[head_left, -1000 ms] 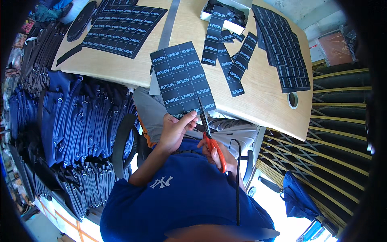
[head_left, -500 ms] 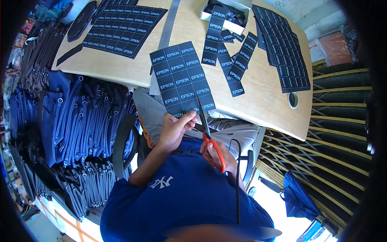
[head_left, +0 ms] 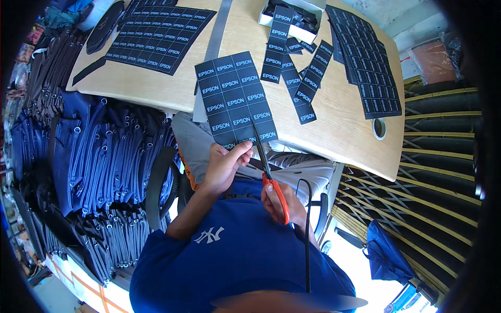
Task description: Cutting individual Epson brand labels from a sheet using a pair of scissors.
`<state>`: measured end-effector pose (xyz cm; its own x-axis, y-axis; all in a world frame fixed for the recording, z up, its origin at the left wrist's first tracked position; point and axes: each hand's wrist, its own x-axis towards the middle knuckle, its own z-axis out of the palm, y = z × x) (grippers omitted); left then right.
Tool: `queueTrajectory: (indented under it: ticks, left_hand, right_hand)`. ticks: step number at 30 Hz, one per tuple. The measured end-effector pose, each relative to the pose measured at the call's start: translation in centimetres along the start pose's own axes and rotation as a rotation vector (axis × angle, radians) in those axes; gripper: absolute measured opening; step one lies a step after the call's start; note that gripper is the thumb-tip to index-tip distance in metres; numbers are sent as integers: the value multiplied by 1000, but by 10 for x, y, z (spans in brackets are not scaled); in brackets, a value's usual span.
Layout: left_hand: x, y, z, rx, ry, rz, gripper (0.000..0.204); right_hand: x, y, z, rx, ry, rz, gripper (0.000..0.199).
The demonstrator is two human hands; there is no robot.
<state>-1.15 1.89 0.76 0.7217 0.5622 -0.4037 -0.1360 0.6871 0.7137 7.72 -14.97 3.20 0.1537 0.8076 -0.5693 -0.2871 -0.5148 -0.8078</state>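
Observation:
A dark sheet printed with a grid of light-lettered labels hangs out in front of me, its far part over the table's near edge. My left hand pinches its lower edge between thumb and fingers. In my right hand is a pair of scissors with orange-red handles, fingers wrapped round them. The dark blades point away from me and lie along the sheet's lower right part, beside a line between two label columns. How far the blades are apart is hard to see.
On the wooden table lie cut label strips, more label sheets at left and right, a tape roll and a white box of dark pieces. Blue straps or bags hang at left; a folding gate stands right.
The sheet has shifted slightly upward at its far edge. The scissors' handles have turned a little and look closer together. My left hand keeps almost the same place.

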Motion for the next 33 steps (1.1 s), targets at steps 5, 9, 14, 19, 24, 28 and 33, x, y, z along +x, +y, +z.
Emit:
queueTrajectory:
  ticks: [5, 9, 14, 19, 24, 28, 33]
  left_hand:
    - [2, 1, -3, 21, -35, 18, 14]
    - [3, 10, -2, 257, 8, -12, 21]
    - [12, 19, -13, 45, -27, 34, 32]
    - [18, 19, -13, 49, 46, 65, 25]
    - [16, 17, -10, 149, 25, 152, 19]
    - [13, 14, -2, 195, 17, 148, 19]
    - [11, 20, 18, 86, 108, 125, 20]
  right_hand:
    - [-1, 0, 3, 27, 15, -15, 45]
    - [1, 1, -1, 17, -24, -13, 52]
    - [-3, 5, -4, 70, -45, -23, 49]
    - [-5, 10, -9, 109, -51, -5, 47]
    - [-7, 19, -17, 7, -56, -142, 55]
    - [-8, 28, -20, 16, -38, -153, 61]
    - [-12, 30, -28, -54, -91, -148, 70]
